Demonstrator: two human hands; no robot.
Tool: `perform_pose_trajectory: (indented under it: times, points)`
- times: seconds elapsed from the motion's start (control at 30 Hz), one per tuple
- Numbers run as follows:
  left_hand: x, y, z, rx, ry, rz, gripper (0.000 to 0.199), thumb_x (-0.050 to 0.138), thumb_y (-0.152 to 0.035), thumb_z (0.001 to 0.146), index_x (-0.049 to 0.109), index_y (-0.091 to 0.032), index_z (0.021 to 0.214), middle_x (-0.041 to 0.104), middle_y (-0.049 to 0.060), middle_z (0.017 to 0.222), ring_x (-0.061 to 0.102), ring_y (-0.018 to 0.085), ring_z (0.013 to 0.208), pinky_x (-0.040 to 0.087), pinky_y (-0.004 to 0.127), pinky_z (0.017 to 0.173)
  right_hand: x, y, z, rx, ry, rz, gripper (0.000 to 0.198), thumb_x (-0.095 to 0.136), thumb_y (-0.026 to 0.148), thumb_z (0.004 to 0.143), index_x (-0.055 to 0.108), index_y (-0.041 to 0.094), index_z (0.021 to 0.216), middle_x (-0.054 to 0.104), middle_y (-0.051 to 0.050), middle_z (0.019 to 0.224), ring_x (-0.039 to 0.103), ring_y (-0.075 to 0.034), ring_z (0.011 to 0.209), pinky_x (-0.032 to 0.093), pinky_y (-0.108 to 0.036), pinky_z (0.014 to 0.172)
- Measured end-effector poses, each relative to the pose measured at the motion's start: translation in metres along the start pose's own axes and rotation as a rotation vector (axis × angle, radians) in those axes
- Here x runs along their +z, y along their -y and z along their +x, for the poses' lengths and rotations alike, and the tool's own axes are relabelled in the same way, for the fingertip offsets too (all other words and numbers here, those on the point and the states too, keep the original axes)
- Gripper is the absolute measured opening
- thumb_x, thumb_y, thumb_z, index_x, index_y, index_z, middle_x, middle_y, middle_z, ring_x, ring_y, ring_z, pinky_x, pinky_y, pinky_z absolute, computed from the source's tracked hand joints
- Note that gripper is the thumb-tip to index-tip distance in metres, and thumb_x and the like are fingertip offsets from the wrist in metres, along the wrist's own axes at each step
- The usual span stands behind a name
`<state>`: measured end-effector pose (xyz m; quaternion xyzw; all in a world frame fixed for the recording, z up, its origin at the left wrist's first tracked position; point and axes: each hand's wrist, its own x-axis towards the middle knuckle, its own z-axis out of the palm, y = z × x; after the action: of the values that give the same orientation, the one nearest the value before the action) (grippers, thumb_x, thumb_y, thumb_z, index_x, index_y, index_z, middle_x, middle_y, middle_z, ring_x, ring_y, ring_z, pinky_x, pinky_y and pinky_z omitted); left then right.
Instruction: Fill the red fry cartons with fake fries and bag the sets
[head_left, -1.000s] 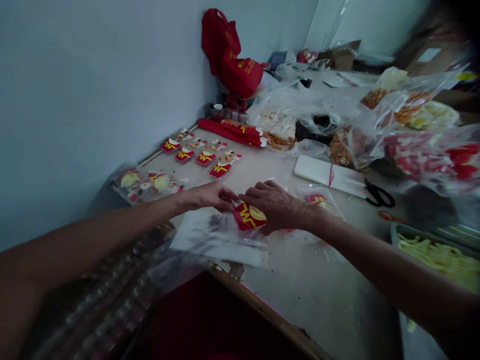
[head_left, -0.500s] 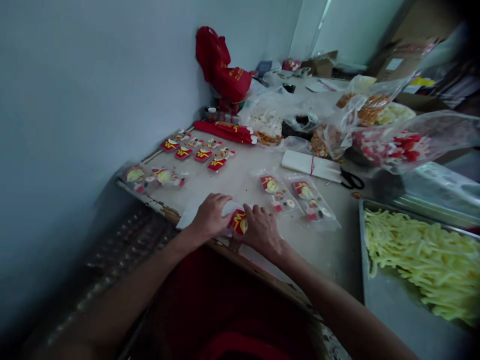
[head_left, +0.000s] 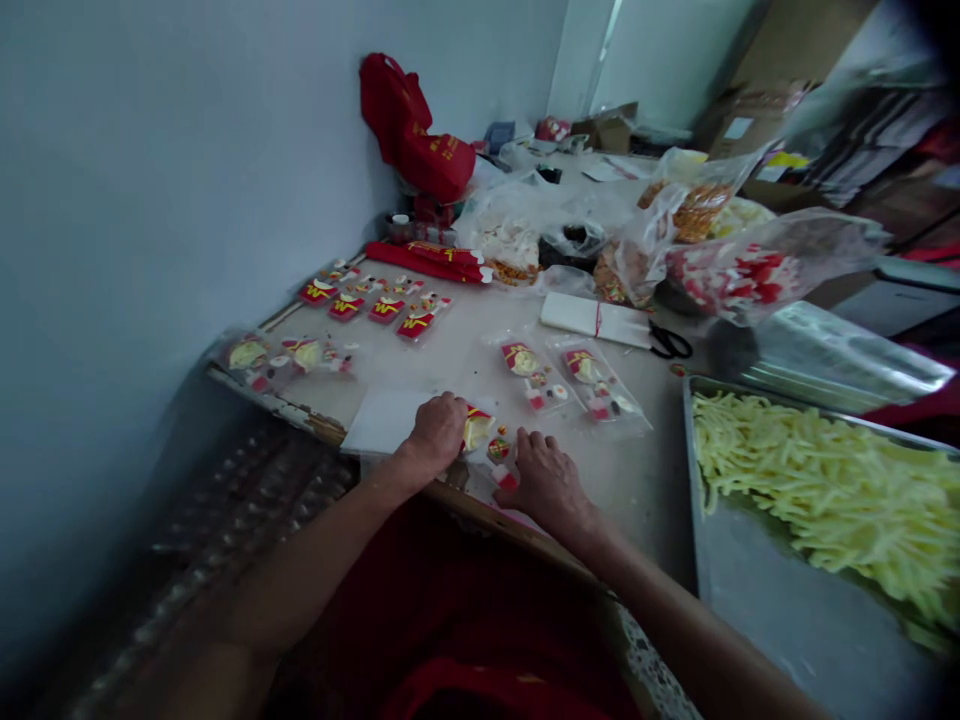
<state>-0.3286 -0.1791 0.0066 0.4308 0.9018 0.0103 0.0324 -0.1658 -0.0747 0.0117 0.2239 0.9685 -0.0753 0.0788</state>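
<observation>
At the near edge of the table, a small clear plastic bag [head_left: 489,458] lies between my two hands. Inside it are a red and yellow piece with a pale top, a small round piece and a red and white piece. My left hand [head_left: 437,436] is closed on the bag's left end, its fingers curled over the red and yellow piece. Around the right end, my right hand [head_left: 551,480] has bent fingers gripping the bag's edge; its thumb is partly hidden. A white sheet [head_left: 379,420] lies beside and partly under my left hand.
Two similar filled bags [head_left: 592,385] lie to the right, several more [head_left: 386,308] at the left. Black-handled scissors [head_left: 670,342] lie by a banded white stack [head_left: 581,318]. A metal tray [head_left: 750,600] holds pale yellow strips [head_left: 832,480]. Bulging clear bags [head_left: 750,275] crowd the back.
My hands have moved apart, showing more of the bag and its pieces. The red and yellow piece is now nearer my left hand. The camera view has shifted right.
</observation>
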Motion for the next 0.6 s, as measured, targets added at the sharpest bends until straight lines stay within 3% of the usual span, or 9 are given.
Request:
perform_pose_trajectory:
  times: [0.13, 0.27, 0.47, 0.6]
  points:
    - [-0.001, 0.006, 0.001, -0.016, -0.068, -0.028, 0.029, 0.058, -0.017, 0.085, 0.065, -0.015, 0.113, 0.060, 0.016, 0.118, 0.054, 0.029, 0.114, 0.049, 0.038, 0.092, 0.006, 0.002, 0.002, 0.005, -0.030, -0.018, 0.088, 0.079, 0.046, 0.066, 0.046, 0.012, 0.141, 0.059, -0.021, 0.127, 0.055, -0.036, 0.113, 0.049, -0.043, 0.085]
    - [0.007, 0.011, -0.001, -0.032, -0.034, -0.092, 0.047, 0.067, -0.020, 0.077, 0.059, -0.016, 0.123, 0.058, 0.014, 0.123, 0.053, 0.028, 0.113, 0.047, 0.038, 0.096, 0.004, 0.003, 0.003, -0.034, -0.047, -0.013, 0.085, 0.079, 0.047, 0.065, 0.049, 0.012, 0.137, 0.061, -0.020, 0.124, 0.054, -0.036, 0.112, 0.049, -0.043, 0.084]
    - [0.011, 0.007, 0.003, -0.019, -0.121, 0.035, 0.029, 0.042, -0.007, 0.091, 0.064, -0.013, 0.109, 0.061, 0.015, 0.117, 0.056, 0.027, 0.109, 0.048, 0.035, 0.088, 0.000, -0.001, 0.003, -0.057, -0.046, 0.002, 0.077, 0.082, 0.049, 0.064, 0.058, 0.010, 0.126, 0.063, -0.022, 0.119, 0.054, -0.036, 0.109, 0.049, -0.046, 0.085]
    - [0.005, 0.002, 0.005, 0.013, -0.103, 0.058, 0.026, 0.042, -0.011, 0.094, 0.067, -0.012, 0.100, 0.065, 0.016, 0.106, 0.063, 0.027, 0.098, 0.048, 0.035, 0.079, 0.001, -0.001, 0.004, -0.087, -0.062, 0.009, 0.075, 0.083, 0.050, 0.065, 0.060, 0.009, 0.124, 0.061, -0.023, 0.121, 0.053, -0.036, 0.108, 0.050, -0.046, 0.083]
